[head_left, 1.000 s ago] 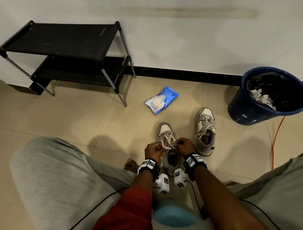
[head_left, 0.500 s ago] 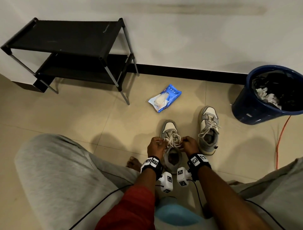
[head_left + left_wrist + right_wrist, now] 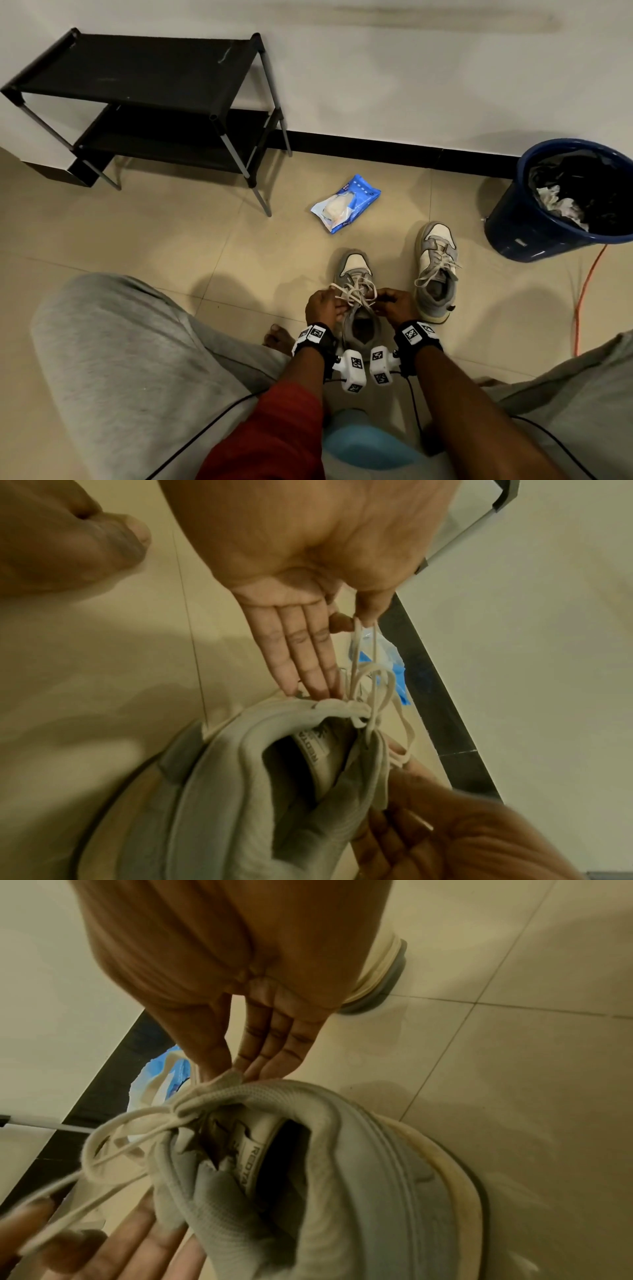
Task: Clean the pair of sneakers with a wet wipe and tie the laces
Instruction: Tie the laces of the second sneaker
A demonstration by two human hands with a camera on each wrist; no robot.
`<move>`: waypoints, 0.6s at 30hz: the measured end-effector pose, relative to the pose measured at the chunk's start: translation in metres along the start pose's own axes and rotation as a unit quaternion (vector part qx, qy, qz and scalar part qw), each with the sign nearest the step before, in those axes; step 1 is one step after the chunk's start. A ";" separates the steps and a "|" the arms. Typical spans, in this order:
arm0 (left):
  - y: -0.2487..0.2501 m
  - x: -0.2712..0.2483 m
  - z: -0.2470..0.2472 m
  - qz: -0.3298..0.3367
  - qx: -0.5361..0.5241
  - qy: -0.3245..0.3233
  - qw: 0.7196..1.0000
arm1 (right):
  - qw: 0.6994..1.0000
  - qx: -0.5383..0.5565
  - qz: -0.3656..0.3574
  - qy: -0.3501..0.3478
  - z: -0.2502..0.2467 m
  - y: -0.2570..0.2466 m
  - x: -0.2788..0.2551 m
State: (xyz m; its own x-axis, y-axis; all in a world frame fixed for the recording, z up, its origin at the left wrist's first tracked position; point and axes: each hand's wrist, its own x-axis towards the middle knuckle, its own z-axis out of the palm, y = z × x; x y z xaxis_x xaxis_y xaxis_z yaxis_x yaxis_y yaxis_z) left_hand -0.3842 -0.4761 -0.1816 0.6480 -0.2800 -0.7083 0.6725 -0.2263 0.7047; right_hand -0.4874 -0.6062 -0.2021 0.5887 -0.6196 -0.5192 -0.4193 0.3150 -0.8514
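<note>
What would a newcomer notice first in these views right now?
Both hands, left hand and right hand, pinch the laces over the nearer sneaker in the middle of the floor. The other sneaker sits beside it, with a blue wipes pack beyond and a blue bin at right.

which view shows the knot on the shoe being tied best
The right wrist view: the knot sits close and sharp, loops spreading from it. The left wrist view shows the knot smaller, beside the left hand. In the head view it is tiny.

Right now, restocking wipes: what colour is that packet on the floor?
Blue soft plastic wipe packet; head view shows it best.
</note>
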 end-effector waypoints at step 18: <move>0.010 -0.007 -0.002 -0.064 -0.084 -0.008 0.994 | 0.990 0.089 0.085 0.071 -0.004 -0.002 0.007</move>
State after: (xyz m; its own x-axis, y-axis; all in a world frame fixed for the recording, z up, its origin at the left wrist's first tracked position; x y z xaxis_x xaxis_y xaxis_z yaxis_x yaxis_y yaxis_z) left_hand -0.3808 -0.4747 -0.1699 0.5477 -0.2746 -0.7903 0.8005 -0.1027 0.5904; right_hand -0.4850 -0.6136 -0.2040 0.4114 -0.6379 -0.6511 -0.3675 0.5376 -0.7589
